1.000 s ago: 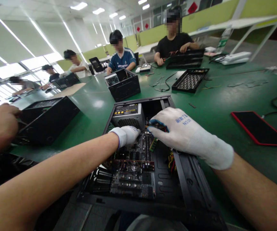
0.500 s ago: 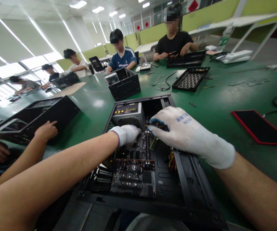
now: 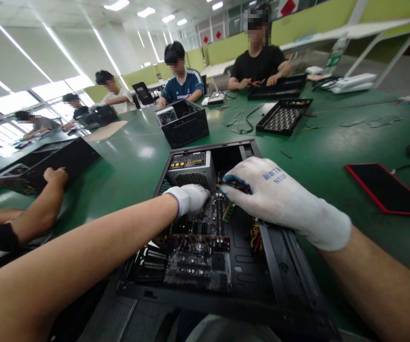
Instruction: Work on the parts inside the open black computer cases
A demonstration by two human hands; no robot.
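Note:
An open black computer case point(image 3: 290, 266) lies in front of me with its motherboard point(image 3: 200, 266) and a power supply point(image 3: 191, 168) inside. My left hand point(image 3: 194, 198), in a white glove, is closed at the motherboard's upper part, just below the power supply; its fingertips are hidden. My right hand point(image 3: 258, 185), also gloved, reaches in from the right with thumb and fingers curled towards each other near the left hand. What either hand holds is not visible. Below the right thumb, a green memory stick point(image 3: 228, 212) stands tilted at the board's edge.
Red and yellow cables point(image 3: 256, 237) lie inside the case's right side. A red-edged black tablet point(image 3: 390, 189) lies on the green table point(image 3: 319, 166). At left, a co-worker's hand point(image 3: 56, 175) touches another case point(image 3: 66, 159). Co-workers sit opposite with further cases point(image 3: 183, 126).
My hands stay almost where they were. At left, the neighbouring co-worker's arm and the case there have shifted; that hand now rests against the case's side.

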